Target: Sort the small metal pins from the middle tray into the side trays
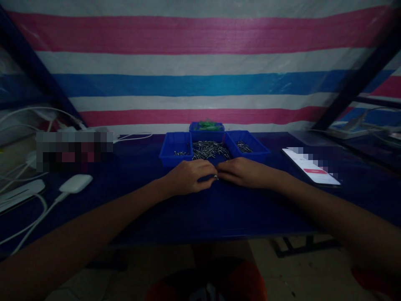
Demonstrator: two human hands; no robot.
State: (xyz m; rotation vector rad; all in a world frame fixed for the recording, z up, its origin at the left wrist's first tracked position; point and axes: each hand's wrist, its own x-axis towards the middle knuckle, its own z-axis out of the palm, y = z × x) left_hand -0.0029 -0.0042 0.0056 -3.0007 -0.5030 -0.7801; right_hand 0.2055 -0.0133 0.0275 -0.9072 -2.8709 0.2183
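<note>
My left hand [192, 176] is closed in a pinch, with a small shiny metal piece [216, 177] showing between thumb and fingertips. Right against it, my right hand [239, 172] has its fingers pressed together; whatever they hold is hidden. Just beyond both hands lies a heap of thin metal pieces like screws or rivets [208, 149], too small to tell which. A blue bin [176, 144] to the left of the heap holds a few small metal pieces. Another blue bin [249, 144] on the right contains similar pieces.
Behind the heap stands a third blue bin [206, 130] with green items. A lit phone [311, 167] lies on the blue table [200, 217] at right. At left are a white charger [75, 183], white cables [34, 228] and a blurred-out object. A striped sheet [200, 62] hangs behind.
</note>
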